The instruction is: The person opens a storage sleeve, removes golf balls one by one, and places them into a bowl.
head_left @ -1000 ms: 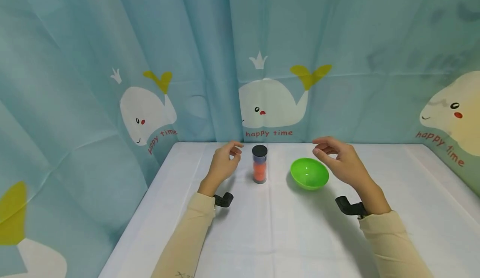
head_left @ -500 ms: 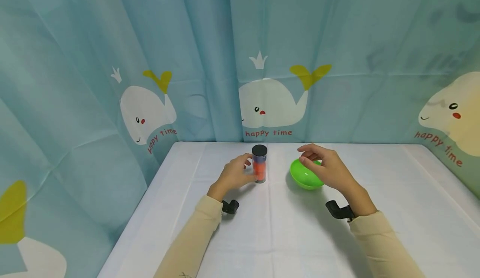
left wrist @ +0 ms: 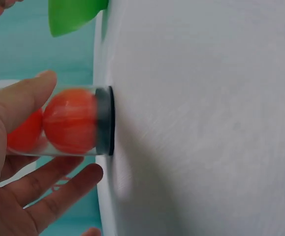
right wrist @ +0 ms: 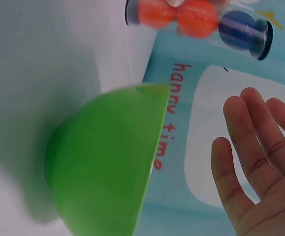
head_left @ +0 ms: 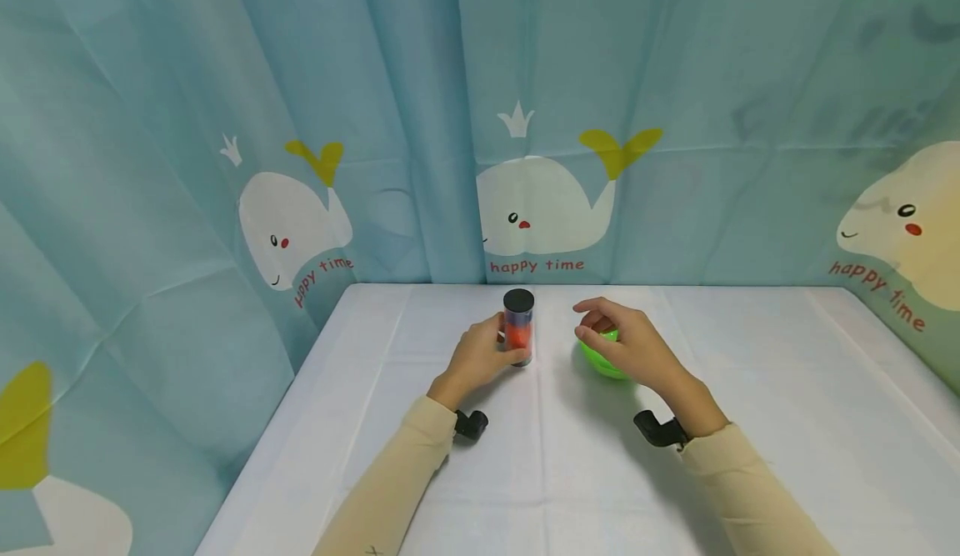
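A clear tube (head_left: 519,319) with black end caps stands upright on the white table. Inside it, an orange ball (left wrist: 71,120) sits at the bottom beside another orange one, with a dark blue ball (right wrist: 237,28) nearer the top. My left hand (head_left: 478,358) holds the tube low down, thumb on the near side and fingers behind. Just right of it is a green bowl (right wrist: 108,162), partly hidden in the head view. Over the bowl hovers my right hand (head_left: 628,346), its fingers relaxed and touching nothing.
The table (head_left: 517,473) has a white cloth. Behind it hangs a blue curtain (head_left: 405,122) printed with whales. A black wrist camera (head_left: 471,425) sits on the left wrist, another black camera (head_left: 660,429) on the right.
My left hand has moved right to the tube and closed around it. My right hand has come left from beside the bowl to above it.
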The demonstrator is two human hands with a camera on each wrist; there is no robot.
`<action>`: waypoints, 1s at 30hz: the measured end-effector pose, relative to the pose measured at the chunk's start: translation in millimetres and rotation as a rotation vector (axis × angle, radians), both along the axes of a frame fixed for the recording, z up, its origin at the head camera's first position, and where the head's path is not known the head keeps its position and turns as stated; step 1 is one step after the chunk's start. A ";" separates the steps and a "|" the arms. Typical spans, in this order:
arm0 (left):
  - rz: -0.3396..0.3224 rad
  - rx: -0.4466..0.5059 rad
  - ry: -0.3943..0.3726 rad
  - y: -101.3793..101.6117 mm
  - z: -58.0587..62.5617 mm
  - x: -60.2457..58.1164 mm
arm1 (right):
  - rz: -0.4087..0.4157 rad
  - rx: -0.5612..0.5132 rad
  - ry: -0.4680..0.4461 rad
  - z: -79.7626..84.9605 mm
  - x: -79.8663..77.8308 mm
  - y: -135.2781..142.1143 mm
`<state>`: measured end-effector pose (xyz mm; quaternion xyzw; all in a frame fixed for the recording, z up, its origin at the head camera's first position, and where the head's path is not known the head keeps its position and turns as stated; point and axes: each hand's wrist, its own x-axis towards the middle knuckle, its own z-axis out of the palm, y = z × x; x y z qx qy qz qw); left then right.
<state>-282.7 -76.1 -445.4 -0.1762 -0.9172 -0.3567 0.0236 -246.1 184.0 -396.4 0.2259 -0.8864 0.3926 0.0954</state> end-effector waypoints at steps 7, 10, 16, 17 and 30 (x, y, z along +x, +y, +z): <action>0.024 0.013 -0.010 3.1 -2.3 1.6 | -0.004 0.008 -0.007 -3.4 2.4 -11.4; 0.022 0.025 -0.010 3.5 -3.2 2.2 | -0.008 0.019 -0.008 -5.7 3.9 -16.1; -0.010 -0.003 0.064 5.2 -3.5 3.7 | 0.022 0.001 -0.007 -9.2 6.8 -24.1; -0.015 -0.019 0.083 5.9 -3.3 4.1 | 0.023 -0.002 -0.005 -9.6 7.2 -24.8; -0.041 -0.190 0.236 12.0 5.1 9.3 | -0.009 0.003 0.022 -11.2 7.0 -23.6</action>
